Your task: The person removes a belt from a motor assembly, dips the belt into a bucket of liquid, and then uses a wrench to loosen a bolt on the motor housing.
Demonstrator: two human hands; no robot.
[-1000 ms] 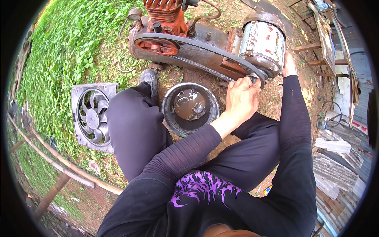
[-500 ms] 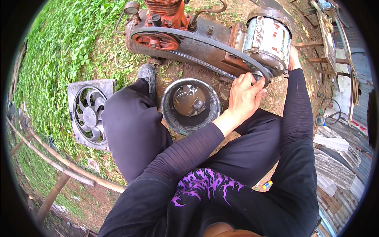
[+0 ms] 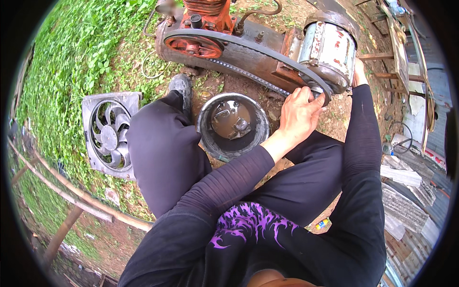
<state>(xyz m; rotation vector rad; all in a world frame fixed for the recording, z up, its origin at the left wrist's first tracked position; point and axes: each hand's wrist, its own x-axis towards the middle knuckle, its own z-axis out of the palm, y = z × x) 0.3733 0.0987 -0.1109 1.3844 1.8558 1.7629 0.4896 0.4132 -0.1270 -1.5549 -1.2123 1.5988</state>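
An air compressor with an orange pump (image 3: 209,15) lies at the top of the view, its rusty tank (image 3: 260,40) running behind a black drive belt (image 3: 267,50). The belt loops from an orange flywheel (image 3: 195,47) to the small pulley of a worn white and blue electric motor (image 3: 330,45). My left hand (image 3: 299,114) has its fingers curled round the belt where it meets the motor pulley; the fingertips are partly hidden. Against the motor's right side rests my right hand (image 3: 359,74), its fingers out of sight behind the casing.
Between my legs stands a black bucket (image 3: 203,131) with murky water and metal parts inside. A radiator fan (image 3: 110,137) in a grey frame leans on the grass at left. Broken roofing sheets (image 3: 406,208) and a wooden rack (image 3: 397,57) are at right; bamboo poles (image 3: 91,205) cross the lower left.
The whole scene has shifted slightly to the right in the view. My hands keep nearly the same places on the belt and the motor.
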